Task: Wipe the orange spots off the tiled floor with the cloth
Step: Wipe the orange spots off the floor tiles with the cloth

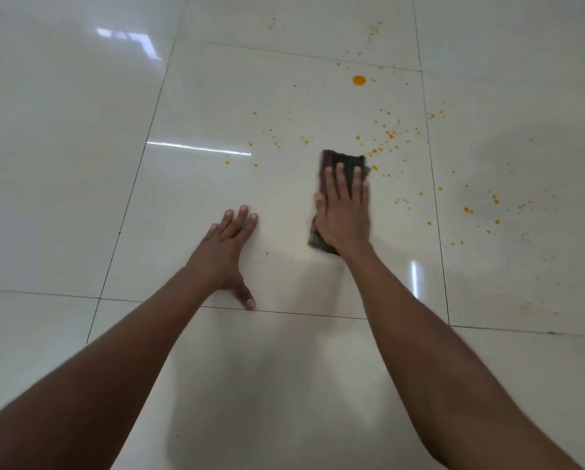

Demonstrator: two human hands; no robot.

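Note:
A dark folded cloth (343,161) lies flat on the glossy white tiled floor (216,96). My right hand (345,212) presses down on it, fingers spread over its top. Orange spots are scattered beyond and right of the cloth: one big round drop (359,80) at the far side, a dense cluster of small specks (389,134) just past the cloth, and more specks (494,200) on the tile to the right. A few specks (227,162) sit to the left. My left hand (230,252) rests flat on the floor, fingers apart, holding nothing.
Dark grout lines (284,312) divide the large tiles. The tile on the right (538,283) looks dull and smeared. Bright light reflections streak the floor at the left (199,148).

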